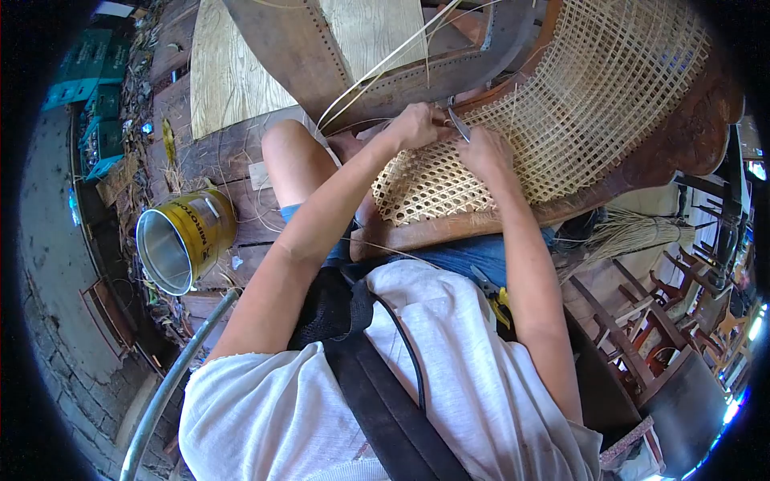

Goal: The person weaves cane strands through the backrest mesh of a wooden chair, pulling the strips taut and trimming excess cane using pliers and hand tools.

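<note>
A curved wooden frame (433, 232) with woven cane mesh (597, 96) lies across my lap. My left hand (417, 126) is closed at the frame's far edge, its fingers pinched on something too small to make out. Just to the right, my right hand (487, 152) is wrapped round a knife (459, 124), whose blade points up and left toward my left fingertips. Both hands are over the narrower part of the mesh. Long pale cane strands (385, 62) run past my left hand, beyond the frame.
A yellow metal bucket (210, 228) stands on the planks at left. Another wooden frame piece (321, 60) and a light board (233, 72) lie ahead. Yellow-handled pliers (503, 305) rest by my lap. A cane bundle (642, 232) and wooden chair parts (634, 361) are at right.
</note>
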Demonstrator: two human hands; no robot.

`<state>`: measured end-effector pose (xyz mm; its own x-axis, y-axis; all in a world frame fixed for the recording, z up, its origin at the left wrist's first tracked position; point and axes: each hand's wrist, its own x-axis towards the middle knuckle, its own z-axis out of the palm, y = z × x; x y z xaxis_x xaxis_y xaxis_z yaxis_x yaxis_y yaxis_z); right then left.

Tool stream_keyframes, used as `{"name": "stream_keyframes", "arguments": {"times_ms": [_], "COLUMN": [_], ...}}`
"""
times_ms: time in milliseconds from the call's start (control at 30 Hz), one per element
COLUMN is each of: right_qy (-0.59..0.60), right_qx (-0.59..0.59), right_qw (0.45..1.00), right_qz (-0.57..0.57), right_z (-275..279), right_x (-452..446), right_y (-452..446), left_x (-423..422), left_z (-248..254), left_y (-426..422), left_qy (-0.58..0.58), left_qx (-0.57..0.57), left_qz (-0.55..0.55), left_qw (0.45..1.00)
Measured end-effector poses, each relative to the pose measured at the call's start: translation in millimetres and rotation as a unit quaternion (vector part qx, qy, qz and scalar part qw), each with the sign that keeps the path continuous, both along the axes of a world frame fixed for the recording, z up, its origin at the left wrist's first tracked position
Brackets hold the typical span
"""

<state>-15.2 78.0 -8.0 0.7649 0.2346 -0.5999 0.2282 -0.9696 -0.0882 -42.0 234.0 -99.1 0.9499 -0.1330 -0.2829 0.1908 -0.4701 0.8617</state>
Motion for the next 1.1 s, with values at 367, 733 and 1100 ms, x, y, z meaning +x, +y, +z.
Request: {"name": "stream_keyframes", "arguments": {"times_ms": [367, 733, 1100], "right_qy": [0.056, -0.020, 0.015], "right_qx": [-0.004, 0.026, 0.164], "right_qw": [0.997, 0.999, 0.982], "right_qz": [-0.061, -0.036, -0.090], "right_z": [24, 26, 25], "right_x": [29, 38, 52], "right_y": [-74, -86, -51], "left_x": [-13, -31, 17], "left_z": [4, -5, 13], "left_y": [-15, -7, -25], "left_qy": [-0.084, -0.246, 0.027], "left_qx": [0.142, 0.245, -0.419], "left_qz": [-0.041, -0.184, 0.029], "left_qw": [0.985, 0.920, 0.907]}}
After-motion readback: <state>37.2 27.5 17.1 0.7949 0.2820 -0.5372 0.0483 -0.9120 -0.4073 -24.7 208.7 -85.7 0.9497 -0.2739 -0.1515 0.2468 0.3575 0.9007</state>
